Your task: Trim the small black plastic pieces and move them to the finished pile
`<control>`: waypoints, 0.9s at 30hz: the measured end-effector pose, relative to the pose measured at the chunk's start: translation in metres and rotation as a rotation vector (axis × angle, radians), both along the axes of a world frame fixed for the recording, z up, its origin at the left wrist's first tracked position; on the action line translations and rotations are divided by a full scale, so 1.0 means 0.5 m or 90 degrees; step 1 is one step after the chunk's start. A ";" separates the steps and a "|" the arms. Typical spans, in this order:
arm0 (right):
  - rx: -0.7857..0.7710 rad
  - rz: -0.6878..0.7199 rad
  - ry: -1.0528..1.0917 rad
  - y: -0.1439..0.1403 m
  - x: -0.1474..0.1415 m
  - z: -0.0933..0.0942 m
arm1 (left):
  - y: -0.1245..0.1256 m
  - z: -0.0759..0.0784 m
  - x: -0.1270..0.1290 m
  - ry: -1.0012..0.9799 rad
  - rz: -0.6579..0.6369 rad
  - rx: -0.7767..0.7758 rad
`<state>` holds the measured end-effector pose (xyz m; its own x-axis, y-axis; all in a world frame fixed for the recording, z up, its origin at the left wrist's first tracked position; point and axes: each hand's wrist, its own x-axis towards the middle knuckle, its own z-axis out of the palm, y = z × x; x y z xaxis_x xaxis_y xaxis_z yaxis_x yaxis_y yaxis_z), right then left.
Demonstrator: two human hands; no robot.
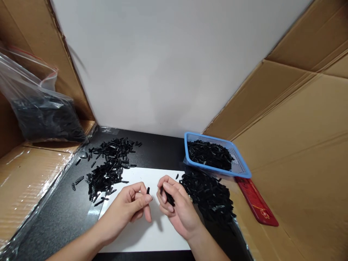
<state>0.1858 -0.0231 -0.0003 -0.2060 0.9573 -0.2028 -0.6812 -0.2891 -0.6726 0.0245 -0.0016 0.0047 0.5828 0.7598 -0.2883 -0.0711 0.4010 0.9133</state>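
Your forearms reach in from the bottom edge, and your hands face each other just above a white sheet (141, 241). Your left hand (137, 203) is turned palm inward, thumb and forefinger pinching one small black piece (148, 190) that stands nearly upright, with the other fingers loosely curled below. Your right hand (175, 206), a little apart from it, is cupped around a clutch of black pieces (169, 198), the thumb laid over the top. Beyond your right wrist, a flat, red, glossy object (257, 203) with rounded corners lies slantwise on cardboard; it bears gold marks, perhaps lettering, too small to read. The sheet, smooth and matte, lies on a speckled black tabletop (65, 203). Slim, ridged black pieces spread in a loose left pile (106, 175) across the sheet's far left corner, while a denser right pile (209, 195) sits beside your right hand. Just behind that, a blue plastic basket (240, 159) with perforated walls holds more of them. At far left, a clear bag (49, 116) with a red-edged top, full of dark contents, leans against brown cardboard (76, 79); a plain pale panel (168, 65) rises at the back.
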 end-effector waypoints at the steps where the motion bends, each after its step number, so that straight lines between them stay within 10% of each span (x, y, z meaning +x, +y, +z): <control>1: -0.002 -0.006 0.006 0.000 -0.001 -0.001 | 0.000 -0.001 -0.001 0.006 0.002 0.006; 12: -0.004 -0.001 -0.215 -0.006 -0.020 -0.015 | -0.001 0.007 0.001 0.064 -0.052 0.011; 27: -0.079 -0.052 -0.082 0.002 -0.002 -0.007 | -0.004 0.006 -0.001 -0.032 0.009 -0.104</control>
<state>0.1849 -0.0219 -0.0037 -0.0933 0.9357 -0.3403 -0.6165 -0.3227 -0.7182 0.0238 -0.0034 0.0078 0.5899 0.7131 -0.3788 -0.1218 0.5424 0.8312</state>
